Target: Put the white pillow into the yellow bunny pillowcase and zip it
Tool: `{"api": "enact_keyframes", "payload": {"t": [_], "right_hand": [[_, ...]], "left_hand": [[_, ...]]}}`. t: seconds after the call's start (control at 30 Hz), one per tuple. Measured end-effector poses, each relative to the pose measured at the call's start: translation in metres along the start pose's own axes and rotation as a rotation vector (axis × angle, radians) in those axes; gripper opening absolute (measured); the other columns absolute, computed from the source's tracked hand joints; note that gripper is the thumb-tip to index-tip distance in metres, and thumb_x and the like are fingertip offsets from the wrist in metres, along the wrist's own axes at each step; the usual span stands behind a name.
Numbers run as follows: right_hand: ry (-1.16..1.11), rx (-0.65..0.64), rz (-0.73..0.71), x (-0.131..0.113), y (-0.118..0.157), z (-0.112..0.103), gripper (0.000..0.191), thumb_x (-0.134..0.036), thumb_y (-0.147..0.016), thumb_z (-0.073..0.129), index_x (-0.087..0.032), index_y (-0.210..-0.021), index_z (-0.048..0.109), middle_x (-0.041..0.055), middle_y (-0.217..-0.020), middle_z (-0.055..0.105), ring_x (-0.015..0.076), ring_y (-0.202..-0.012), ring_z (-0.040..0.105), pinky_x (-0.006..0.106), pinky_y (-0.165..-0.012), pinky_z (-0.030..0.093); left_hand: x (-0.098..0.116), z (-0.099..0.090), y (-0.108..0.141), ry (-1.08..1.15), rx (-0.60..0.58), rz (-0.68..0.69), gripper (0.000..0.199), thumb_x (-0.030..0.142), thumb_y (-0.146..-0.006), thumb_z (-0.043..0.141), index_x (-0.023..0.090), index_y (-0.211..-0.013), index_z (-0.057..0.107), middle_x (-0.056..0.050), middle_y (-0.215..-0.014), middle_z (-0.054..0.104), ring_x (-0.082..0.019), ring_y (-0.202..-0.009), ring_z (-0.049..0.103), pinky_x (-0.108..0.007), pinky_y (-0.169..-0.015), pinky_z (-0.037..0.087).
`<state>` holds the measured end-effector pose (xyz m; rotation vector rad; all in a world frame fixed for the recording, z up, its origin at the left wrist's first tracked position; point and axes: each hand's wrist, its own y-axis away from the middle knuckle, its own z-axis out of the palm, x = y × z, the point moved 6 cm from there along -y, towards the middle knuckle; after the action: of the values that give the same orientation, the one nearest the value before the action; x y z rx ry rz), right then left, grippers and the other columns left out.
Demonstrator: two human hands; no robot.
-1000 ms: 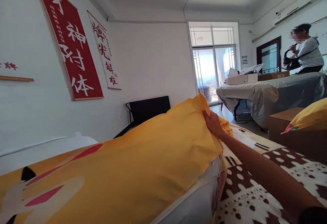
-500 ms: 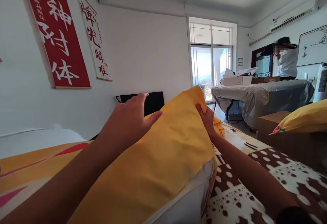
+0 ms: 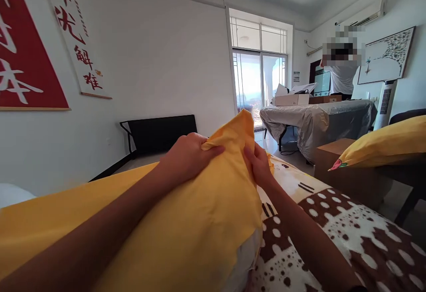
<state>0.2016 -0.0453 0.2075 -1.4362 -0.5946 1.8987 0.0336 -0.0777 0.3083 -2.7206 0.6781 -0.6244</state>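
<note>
A yellow pillowcase covers most of a white pillow, whose lower end shows past the cloth's edge. My left hand pinches the cloth just left of the raised corner, thumb on the near side. My right hand grips the right edge of the same corner, its fingers partly hidden behind the cloth. Between the two hands the corner stands up in a peak. Under the pillow lies a brown and white patterned blanket.
Another yellow pillow lies at the right, beside a cardboard box. A plastic-covered table with boxes stands farther back, with a person behind it. A black folded frame leans by the wall.
My left hand has come down and closed on the pillowcase; before, it hovered open above it. My right hand keeps its hold on the corner. The view has turned right.
</note>
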Motion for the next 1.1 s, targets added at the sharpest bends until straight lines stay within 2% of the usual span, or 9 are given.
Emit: {"api": "enact_keyframes", "payload": {"t": [0.1,0.23,0.3,0.4,0.6,0.83,0.97,1.03,1.1], "right_hand": [[-0.062,-0.292,0.123,0.038,0.024,-0.003,0.045,-0.056,-0.074,0.065,-0.021,-0.103,0.062,0.0035,-0.097,0.064,0.0183,-0.086,0.058,0.029,-0.075,0.049],[-0.09,-0.552,0.325,0.083,0.054,-0.018,0.061,-0.061,-0.067,0.069,-0.02,-0.112,0.062,0.0058,-0.106,0.065,0.0229,-0.098,0.059,0.032,-0.083,0.049],[-0.093,-0.681,0.368,0.089,0.061,-0.025,0.067,-0.06,-0.062,0.073,-0.018,-0.114,0.061,0.0065,-0.109,0.065,0.0247,-0.102,0.058,0.035,-0.087,0.048],[-0.02,-0.815,0.364,0.082,0.062,-0.028,0.072,-0.047,-0.06,0.08,-0.017,-0.121,0.057,0.0067,-0.116,0.062,0.0255,-0.108,0.056,0.037,-0.096,0.044],[0.211,-0.763,0.364,0.079,0.067,-0.017,0.061,-0.027,-0.067,0.074,-0.019,-0.125,0.055,0.0046,-0.119,0.062,0.0246,-0.11,0.055,0.036,-0.095,0.046],[0.267,-1.027,0.561,0.139,0.087,-0.039,0.063,-0.033,-0.054,0.082,-0.019,-0.113,0.064,0.0032,-0.104,0.068,0.0265,-0.102,0.06,0.038,-0.091,0.049],[0.246,-0.85,0.457,0.15,0.086,-0.033,0.036,-0.029,-0.063,0.073,-0.018,-0.097,0.069,0.0023,-0.092,0.069,0.023,-0.09,0.061,0.035,-0.084,0.051],[0.242,-0.745,0.466,0.152,0.086,-0.029,0.024,-0.028,-0.066,0.068,-0.016,-0.087,0.07,0.0018,-0.082,0.068,0.021,-0.08,0.06,0.033,-0.075,0.052],[0.266,-0.645,0.478,0.155,0.085,-0.028,0.017,-0.027,-0.066,0.065,-0.014,-0.076,0.069,0.001,-0.073,0.066,0.0189,-0.071,0.057,0.03,-0.065,0.051]], "left_hand": [[-0.005,-0.012,-0.013,-0.063,0.05,-0.049,0.043,0.06,-0.072,0.051,0.02,-0.062,0.062,-0.001,-0.054,0.058,-0.017,-0.052,0.054,-0.027,-0.048,0.035],[-0.014,-0.017,-0.029,-0.159,0.042,-0.111,0.034,0.053,-0.067,0.058,0.02,-0.066,0.066,-0.001,-0.061,0.063,-0.018,-0.055,0.057,-0.027,-0.051,0.039],[-0.017,-0.015,-0.034,-0.159,0.046,-0.118,0.032,0.05,-0.068,0.057,0.021,-0.074,0.068,-0.001,-0.067,0.066,-0.019,-0.06,0.06,-0.027,-0.054,0.041],[-0.019,-0.008,-0.04,-0.142,0.084,-0.092,0.032,0.049,-0.07,0.055,0.022,-0.081,0.068,-0.001,-0.075,0.068,-0.02,-0.068,0.062,-0.027,-0.058,0.043],[-0.031,-0.006,-0.05,-0.223,0.101,-0.139,0.047,0.062,-0.061,0.061,0.017,-0.075,0.066,-0.005,-0.068,0.063,-0.019,-0.059,0.057,-0.029,-0.051,0.037],[-0.022,-0.021,-0.055,-0.301,0.094,-0.062,0.044,0.055,-0.063,0.065,0.013,-0.075,0.066,-0.005,-0.066,0.061,-0.016,-0.063,0.054,-0.027,-0.056,0.036],[-0.028,-0.034,-0.054,-0.46,0.164,-0.123,0.066,0.064,-0.075,0.039,0.004,-0.088,0.065,-0.009,-0.084,0.063,-0.019,-0.08,0.057,-0.028,-0.066,0.04],[-0.038,-0.042,-0.049,-0.538,0.201,-0.213,0.076,0.067,-0.078,0.026,0.002,-0.091,0.062,-0.012,-0.093,0.063,-0.024,-0.089,0.058,-0.031,-0.073,0.042],[-0.045,-0.047,-0.041,-0.585,0.242,-0.228,0.077,0.068,-0.08,0.024,0.003,-0.099,0.059,-0.016,-0.099,0.063,-0.028,-0.096,0.057,-0.036,-0.079,0.043]]}}
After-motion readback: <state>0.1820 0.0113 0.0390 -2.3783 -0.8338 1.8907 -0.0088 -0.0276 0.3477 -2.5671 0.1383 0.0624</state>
